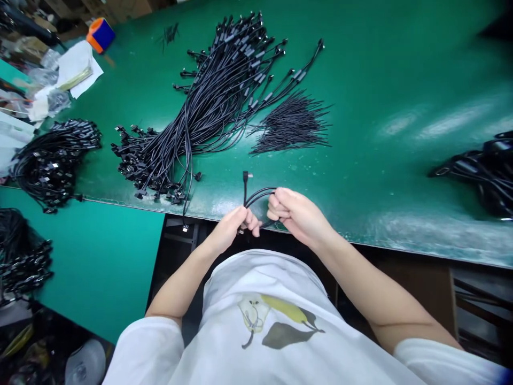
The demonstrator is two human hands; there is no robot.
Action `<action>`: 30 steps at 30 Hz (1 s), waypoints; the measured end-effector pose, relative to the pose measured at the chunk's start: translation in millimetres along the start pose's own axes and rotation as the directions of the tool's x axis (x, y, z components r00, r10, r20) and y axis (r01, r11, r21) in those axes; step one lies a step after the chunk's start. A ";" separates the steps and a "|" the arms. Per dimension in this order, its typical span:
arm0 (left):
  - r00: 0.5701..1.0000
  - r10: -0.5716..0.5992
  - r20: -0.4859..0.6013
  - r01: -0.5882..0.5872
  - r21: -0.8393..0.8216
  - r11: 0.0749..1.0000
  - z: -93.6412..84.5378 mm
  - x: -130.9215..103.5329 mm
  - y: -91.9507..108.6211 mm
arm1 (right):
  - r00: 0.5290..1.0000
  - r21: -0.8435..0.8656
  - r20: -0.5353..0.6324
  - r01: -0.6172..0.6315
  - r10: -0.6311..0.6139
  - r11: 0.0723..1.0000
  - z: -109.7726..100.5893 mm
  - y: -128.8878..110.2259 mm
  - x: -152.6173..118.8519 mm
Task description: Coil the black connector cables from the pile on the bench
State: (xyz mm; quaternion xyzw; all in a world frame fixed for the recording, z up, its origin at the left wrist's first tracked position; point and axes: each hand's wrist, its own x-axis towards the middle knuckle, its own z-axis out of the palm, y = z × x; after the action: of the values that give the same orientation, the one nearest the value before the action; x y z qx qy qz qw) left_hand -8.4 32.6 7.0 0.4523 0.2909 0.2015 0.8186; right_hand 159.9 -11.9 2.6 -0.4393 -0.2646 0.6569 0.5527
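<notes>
Just over the near edge of the green table, a black USB cable [259, 193] is looped between my two hands. My left hand [236, 222] pinches one side of the loop, and a connector end sticks up above its fingers. My right hand [294, 211] has its fingers curled round the other side of the loop. Beyond them lies a large heap of black cables [196, 115] with connectors at both ends. Beside that heap sits a pile of thin black ties [290, 125].
Bundled cables [54, 160] lie at the table's left edge, and more [22, 254] rest on a lower green surface [100, 262]. Dark coiled cables [484, 174] are at the right. An orange and blue object [100, 35] stands near papers [78, 67] at the back left.
</notes>
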 end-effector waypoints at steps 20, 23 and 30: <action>0.996 -0.078 0.047 0.083 -0.105 0.991 12.6 -5.2 -35.8 | 0.977 0.191 -0.158 0.173 -0.143 0.966 40.6 -7.4 8.8; 0.989 -0.137 0.051 0.142 -0.122 0.982 16.3 1.0 -33.9 | 0.986 0.062 -0.086 0.149 -0.144 0.987 32.6 -9.8 9.1; 0.979 -0.181 0.098 0.195 -0.163 0.967 24.8 4.7 -29.2 | 0.996 0.129 0.053 -0.082 0.076 0.988 17.2 -18.8 13.8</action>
State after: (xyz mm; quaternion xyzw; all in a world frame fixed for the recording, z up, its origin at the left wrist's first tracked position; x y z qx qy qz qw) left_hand 13.4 5.1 -9.0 0.3582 0.2801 0.1285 0.8813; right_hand 154.2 8.4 22.4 -0.3964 -0.2164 0.7046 0.5473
